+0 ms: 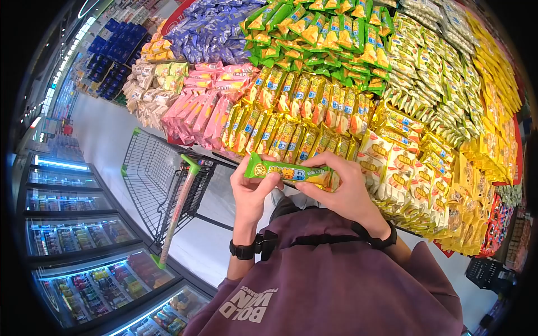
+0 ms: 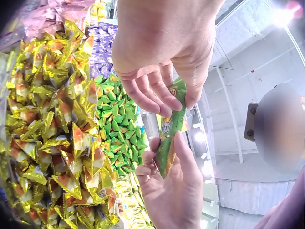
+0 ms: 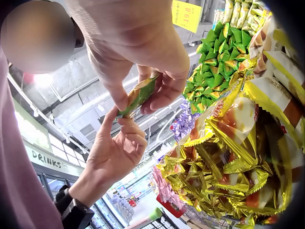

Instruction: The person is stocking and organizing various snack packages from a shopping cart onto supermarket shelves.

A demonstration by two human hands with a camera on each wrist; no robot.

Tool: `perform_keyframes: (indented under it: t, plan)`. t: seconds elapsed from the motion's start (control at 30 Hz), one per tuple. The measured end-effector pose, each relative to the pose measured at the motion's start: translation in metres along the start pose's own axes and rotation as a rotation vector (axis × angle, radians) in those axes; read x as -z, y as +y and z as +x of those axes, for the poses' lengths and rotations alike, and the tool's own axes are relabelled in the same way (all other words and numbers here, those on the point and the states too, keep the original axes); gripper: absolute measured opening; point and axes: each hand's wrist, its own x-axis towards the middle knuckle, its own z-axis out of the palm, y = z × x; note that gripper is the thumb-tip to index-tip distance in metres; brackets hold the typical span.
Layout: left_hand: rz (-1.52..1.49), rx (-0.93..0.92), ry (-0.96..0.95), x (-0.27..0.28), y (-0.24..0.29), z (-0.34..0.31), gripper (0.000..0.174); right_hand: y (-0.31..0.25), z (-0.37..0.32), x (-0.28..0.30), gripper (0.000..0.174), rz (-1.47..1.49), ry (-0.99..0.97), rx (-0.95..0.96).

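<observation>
A green snack packet (image 1: 297,173) with yellow and orange print stretches between both hands, in front of the person's chest. At its left end the left hand (image 1: 252,185) pinches it between thumb and fingers. The right hand (image 1: 342,182) grips the other end, thumb on the near side. In the left wrist view the packet (image 2: 172,126) hangs between the two hands, its wrapper looking whole. From the right wrist the packet (image 3: 139,98) is seen nearly end-on, partly covered by the right hand's fingers (image 3: 167,90).
Just beyond the hands rises a sloping display of wrapped snacks: gold packets (image 1: 291,140), green packets (image 1: 330,33), pink packets (image 1: 207,106) and white packets (image 1: 381,159). A shopping cart (image 1: 159,173) stands at the left, with freezer cases (image 1: 78,232) past it.
</observation>
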Motion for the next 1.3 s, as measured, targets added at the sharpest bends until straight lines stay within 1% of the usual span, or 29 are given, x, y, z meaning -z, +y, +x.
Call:
perform_keyframes:
  t: [0.17, 0.37, 0.47, 0.57, 1.07, 1.17, 1.27, 1.3]
  plan:
    - [0.053, -0.009, -0.014, 0.003, -0.004, 0.002, 0.029, 0.003, 0.001, -0.001, 0.030, 0.001, 0.003, 0.008]
    - [0.044, 0.003, -0.033, 0.004, -0.007, 0.001, 0.028, 0.003, 0.001, 0.000, 0.030, 0.000, -0.009, -0.008]
    - [-0.013, 0.023, -0.011, -0.001, -0.005, 0.000, 0.024, 0.005, 0.001, -0.001, 0.029, 0.006, -0.003, 0.010]
    - [-0.014, 0.025, -0.019, -0.003, -0.005, 0.001, 0.024, 0.004, 0.002, 0.000, 0.028, 0.019, -0.005, -0.015]
    - [-0.012, 0.034, -0.038, -0.004, -0.004, 0.002, 0.026, 0.003, 0.000, 0.000, 0.029, 0.012, 0.013, -0.004]
    - [-0.064, 0.037, -0.044, -0.003, -0.004, 0.001, 0.029, 0.002, 0.001, 0.000, 0.030, 0.005, 0.033, 0.024]
    - [-0.028, 0.002, -0.061, 0.002, -0.007, 0.002, 0.030, 0.007, 0.002, -0.002, 0.030, 0.013, 0.079, 0.096]
    - [-0.006, -0.011, -0.061, 0.002, -0.007, 0.003, 0.031, 0.008, 0.002, -0.002, 0.030, 0.016, 0.095, 0.087]
